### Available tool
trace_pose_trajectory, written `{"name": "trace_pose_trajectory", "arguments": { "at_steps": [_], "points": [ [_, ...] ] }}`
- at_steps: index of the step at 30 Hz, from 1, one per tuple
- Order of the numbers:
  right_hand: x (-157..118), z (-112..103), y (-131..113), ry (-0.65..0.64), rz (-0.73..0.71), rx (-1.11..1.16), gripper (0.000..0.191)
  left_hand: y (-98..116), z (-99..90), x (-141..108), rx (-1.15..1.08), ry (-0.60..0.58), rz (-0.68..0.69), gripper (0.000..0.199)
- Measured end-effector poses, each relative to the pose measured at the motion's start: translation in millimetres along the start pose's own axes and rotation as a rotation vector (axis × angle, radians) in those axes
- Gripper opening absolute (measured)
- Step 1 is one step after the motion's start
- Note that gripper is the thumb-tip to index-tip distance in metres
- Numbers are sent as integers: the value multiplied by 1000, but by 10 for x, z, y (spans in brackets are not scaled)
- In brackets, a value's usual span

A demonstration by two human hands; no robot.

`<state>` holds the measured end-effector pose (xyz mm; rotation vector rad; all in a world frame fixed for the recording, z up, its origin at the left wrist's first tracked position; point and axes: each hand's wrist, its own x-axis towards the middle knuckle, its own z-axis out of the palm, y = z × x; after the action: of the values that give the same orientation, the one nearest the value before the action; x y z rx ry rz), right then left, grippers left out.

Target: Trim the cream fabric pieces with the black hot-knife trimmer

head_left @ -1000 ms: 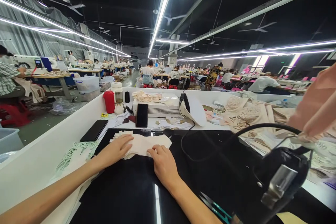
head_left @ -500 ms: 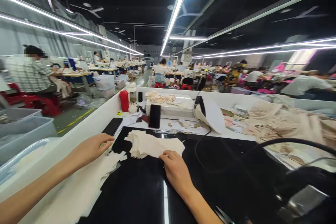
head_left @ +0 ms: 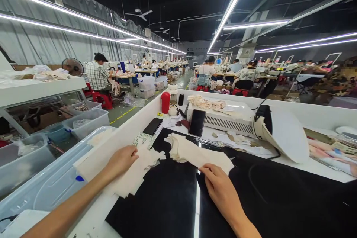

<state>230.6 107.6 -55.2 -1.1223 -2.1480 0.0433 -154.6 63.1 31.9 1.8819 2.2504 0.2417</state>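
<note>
Cream fabric pieces lie in two stacks on my table. My left hand (head_left: 122,161) is over the left stack (head_left: 135,178), its fingers curled closed on a cream piece; the fingertips are partly hidden. The other stack (head_left: 200,152) lies across the black table surface (head_left: 167,200), its layers fanned at the left end. At the near edge of this stack, toward its right end, my right hand (head_left: 220,186) pinches the cloth between thumb and fingers.
Behind the stacks are a phone (head_left: 197,122), a white machine housing (head_left: 228,119), a white visor (head_left: 288,134) and a red bottle (head_left: 165,103). Another dark phone (head_left: 153,126) lies by the table wall. A blue-tinted bin (head_left: 55,189) stands left. Co-workers sit at sewing tables beyond.
The view has swung left. My left hand's fingers, stretched out over the left stack before, are now curled closed. My right hand stays at the near edge of the other stack.
</note>
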Motion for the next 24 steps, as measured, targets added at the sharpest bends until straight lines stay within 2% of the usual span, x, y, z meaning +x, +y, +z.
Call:
{"name": "trace_pose_trajectory", "arguments": {
  "at_steps": [5, 9, 11, 14, 16, 18, 21, 22, 24],
  "points": [
    [-11, 0, -22, -14, 49, 85, 32, -20, 48, -30, -122, 90, 23, 27],
    [-16, -19, -41, -27, 103, 187, 32, 1, -50, -122, -260, 187, 49, 28],
    [-15, -47, -63, -36, 131, 252, 33, 44, -110, -220, -359, 193, 63, 31],
    [-11, -93, -183, -72, 176, 369, 33, 162, -141, -442, -558, 112, 101, 35],
    [-10, -109, -338, -138, 212, 452, 36, 276, -92, -619, -708, 21, 126, 39],
    [-17, -113, -534, -288, 283, 647, 49, 402, 11, -785, -852, -83, 145, 42],
    [-51, -125, -817, -588, 483, 1171, 71, 556, 212, -961, -1033, -214, 161, 43],
    [-69, -136, -892, -643, 543, 1265, 72, 587, 279, -996, -1084, -244, 161, 43],
    [-114, -167, -1002, -677, 649, 1295, 63, 619, 400, -1036, -1177, -288, 149, 45]
  ]
}}
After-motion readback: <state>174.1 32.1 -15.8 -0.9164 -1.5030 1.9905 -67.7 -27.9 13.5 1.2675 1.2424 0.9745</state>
